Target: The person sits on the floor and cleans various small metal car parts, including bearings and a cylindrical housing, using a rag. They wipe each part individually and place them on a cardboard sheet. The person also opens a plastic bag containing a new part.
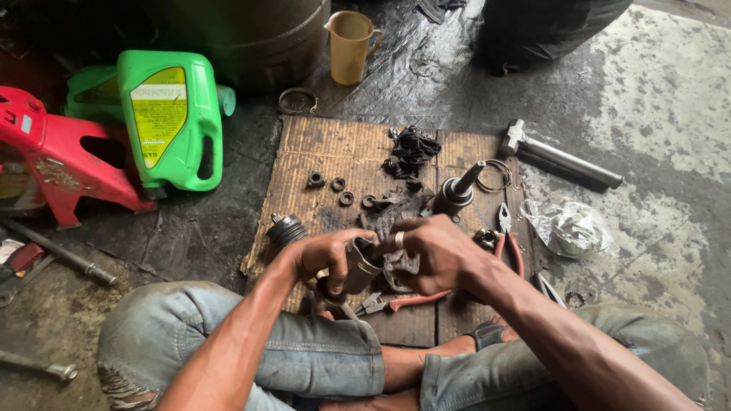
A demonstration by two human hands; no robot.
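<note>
My left hand (324,255) and right hand (438,255) both clamped on greasy metal sleeve (359,265), above cardboard sheet (335,152) strewn with nuts (337,183), red-handled pliers (407,301).

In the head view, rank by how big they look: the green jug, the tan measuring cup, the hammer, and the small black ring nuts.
1. green jug
2. hammer
3. measuring cup, close to the hammer, unsure
4. ring nuts

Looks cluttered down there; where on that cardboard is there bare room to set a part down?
Bare: the cardboard's far-left strip, between the nuts and its far edge. Crowded: the middle and right, with rag, shaft, pliers and both hands.
</note>
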